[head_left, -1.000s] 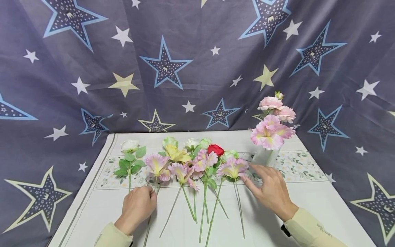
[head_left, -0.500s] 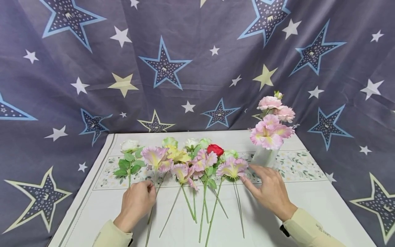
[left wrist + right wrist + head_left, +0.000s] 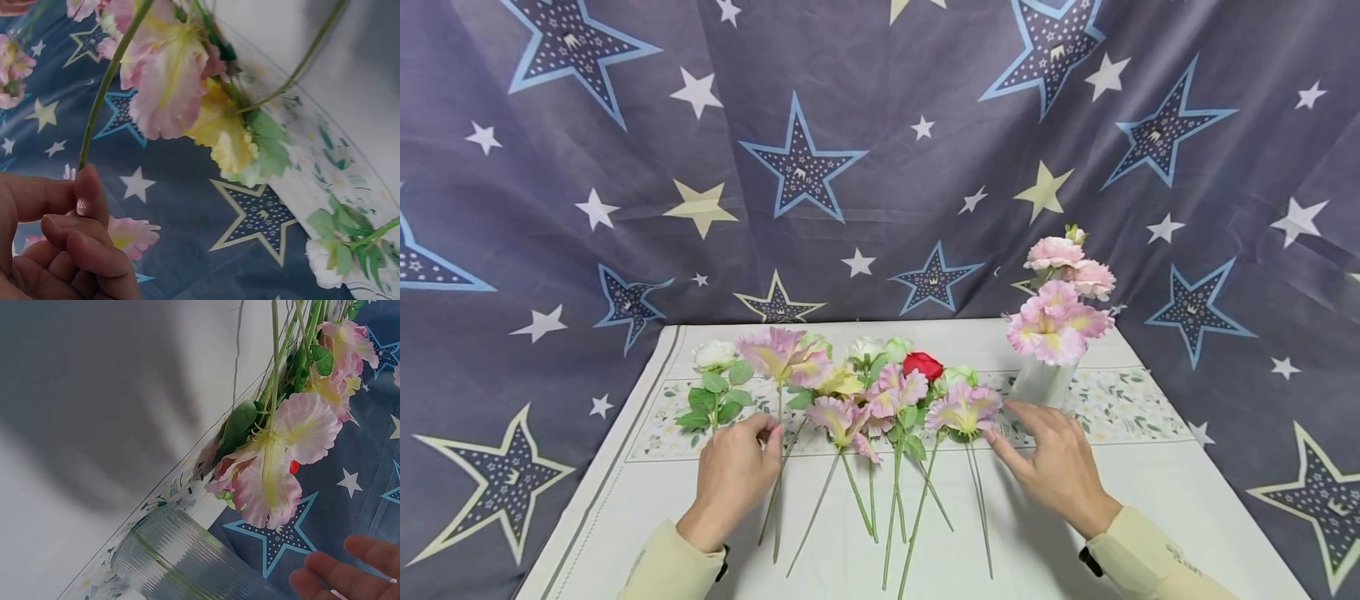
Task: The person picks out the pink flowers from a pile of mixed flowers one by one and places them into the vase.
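In the head view my left hand (image 3: pixel 737 475) pinches the thin green stem of a pink-and-yellow artificial iris (image 3: pixel 781 354), raised above the table. The left wrist view shows that stem (image 3: pixel 106 94) between thumb and fingertips. My right hand (image 3: pixel 1060 471) has its fingers extended, between another pink iris (image 3: pixel 964 408) lying on the table and a ribbed clear vase (image 3: pixel 1043 385). Whether its fingers touch that iris is unclear. In the vase stand a pink iris (image 3: pixel 1054 323) and pink ruffled blooms (image 3: pixel 1078 267).
More artificial flowers lie in a row on the white table (image 3: pixel 655 517): a white rose (image 3: pixel 715 355) at left, a yellow bloom (image 3: pixel 841 382), a red rose (image 3: pixel 922 364) and several others. Their stems point toward me. A star-patterned curtain (image 3: pixel 880 192) hangs behind.
My left hand has risen slightly, lifting the pink-and-yellow iris up and away from the table; its bloom now overlaps the green one behind. The right hand has stayed in place.
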`<state>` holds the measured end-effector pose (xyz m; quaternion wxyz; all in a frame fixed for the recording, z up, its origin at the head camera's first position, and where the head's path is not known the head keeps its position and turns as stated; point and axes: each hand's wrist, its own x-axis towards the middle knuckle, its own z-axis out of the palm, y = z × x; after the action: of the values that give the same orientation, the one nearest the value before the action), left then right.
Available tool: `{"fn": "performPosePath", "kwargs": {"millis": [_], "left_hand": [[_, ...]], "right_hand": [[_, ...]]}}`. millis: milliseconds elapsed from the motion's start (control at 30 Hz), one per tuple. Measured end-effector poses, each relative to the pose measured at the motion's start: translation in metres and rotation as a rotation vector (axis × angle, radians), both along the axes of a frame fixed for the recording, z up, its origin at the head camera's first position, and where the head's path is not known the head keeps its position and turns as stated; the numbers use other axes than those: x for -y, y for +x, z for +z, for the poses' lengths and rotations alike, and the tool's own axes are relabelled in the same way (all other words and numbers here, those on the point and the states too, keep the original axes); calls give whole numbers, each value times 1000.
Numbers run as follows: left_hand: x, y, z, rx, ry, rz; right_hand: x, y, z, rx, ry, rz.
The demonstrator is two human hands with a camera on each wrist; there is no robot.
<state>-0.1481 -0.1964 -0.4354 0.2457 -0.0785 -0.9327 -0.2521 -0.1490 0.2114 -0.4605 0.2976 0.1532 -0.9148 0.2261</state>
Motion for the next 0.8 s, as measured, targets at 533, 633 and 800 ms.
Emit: {"fn": "performPosePath", "kwargs": {"millis": [533,633,800], "left_hand": [[-29,-8,17,-168,142,-128],[-37,-10,20,-167,180,-159],[-50,-11,23,-161,229,-213]], "right_hand": [[2,-3,2,-5,-5,9],[2,-3,3,-2,-13,4],[4,-3,4,8,-28,-3]]}}
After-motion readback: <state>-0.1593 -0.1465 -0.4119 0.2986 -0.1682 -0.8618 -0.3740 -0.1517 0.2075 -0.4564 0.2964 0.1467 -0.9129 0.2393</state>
